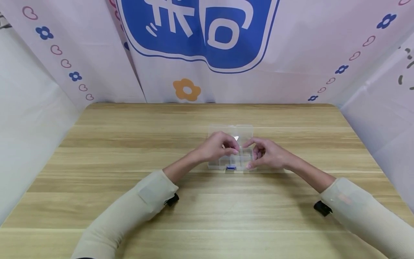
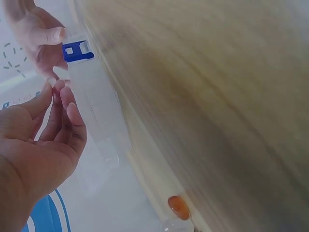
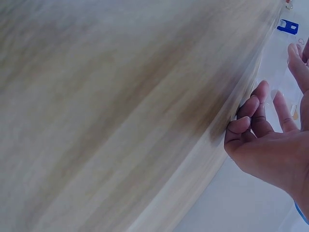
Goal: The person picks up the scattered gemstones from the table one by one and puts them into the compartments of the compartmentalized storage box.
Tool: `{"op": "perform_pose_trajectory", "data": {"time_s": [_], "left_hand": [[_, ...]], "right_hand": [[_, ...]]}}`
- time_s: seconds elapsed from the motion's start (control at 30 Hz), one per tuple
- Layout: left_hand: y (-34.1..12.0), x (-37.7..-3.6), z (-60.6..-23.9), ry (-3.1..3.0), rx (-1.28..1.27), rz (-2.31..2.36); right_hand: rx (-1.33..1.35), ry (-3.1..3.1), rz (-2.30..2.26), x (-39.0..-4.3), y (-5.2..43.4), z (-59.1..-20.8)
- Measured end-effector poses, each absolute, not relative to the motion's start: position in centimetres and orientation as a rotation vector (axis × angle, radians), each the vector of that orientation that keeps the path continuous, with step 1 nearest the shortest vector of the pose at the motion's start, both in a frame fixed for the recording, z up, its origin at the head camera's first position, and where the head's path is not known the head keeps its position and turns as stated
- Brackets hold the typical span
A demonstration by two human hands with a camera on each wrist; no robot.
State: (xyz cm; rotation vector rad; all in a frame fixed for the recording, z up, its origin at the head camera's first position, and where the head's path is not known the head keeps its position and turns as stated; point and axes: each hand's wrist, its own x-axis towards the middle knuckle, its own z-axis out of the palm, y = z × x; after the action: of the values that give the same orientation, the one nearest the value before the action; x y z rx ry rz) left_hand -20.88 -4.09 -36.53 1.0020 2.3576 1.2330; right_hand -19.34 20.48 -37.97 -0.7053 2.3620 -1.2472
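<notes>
**Left hand (image 1: 218, 145) and right hand (image 1: 270, 154) at a clear divided box (image 1: 247, 152)**

Right of centre in the head view, we see the box, its lid (image 1: 246, 130) open behind, its blue latch (image 1: 231, 167) in front. Only the left wrist view brings us close to the left hand's thumb and fingertips, together; whether they pinch anything we cannot tell. The right hand's thumb and forefinger stand wide at the box's right end.

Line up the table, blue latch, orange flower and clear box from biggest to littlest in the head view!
1. Table, easily largest
2. Clear box, partly covered
3. Orange flower
4. Blue latch, just a tiny strip
</notes>
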Motion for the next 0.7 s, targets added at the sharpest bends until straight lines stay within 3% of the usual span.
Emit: {"op": "perform_pose_trajectory", "data": {"time_s": [0.7], "left_hand": [[-1.7, -20.7, -36.8, 2.375, 1.059, 1.143]], "right_hand": [[-0.701, 2.353, -1.261, -19.3, 20.6, -38.1]]}}
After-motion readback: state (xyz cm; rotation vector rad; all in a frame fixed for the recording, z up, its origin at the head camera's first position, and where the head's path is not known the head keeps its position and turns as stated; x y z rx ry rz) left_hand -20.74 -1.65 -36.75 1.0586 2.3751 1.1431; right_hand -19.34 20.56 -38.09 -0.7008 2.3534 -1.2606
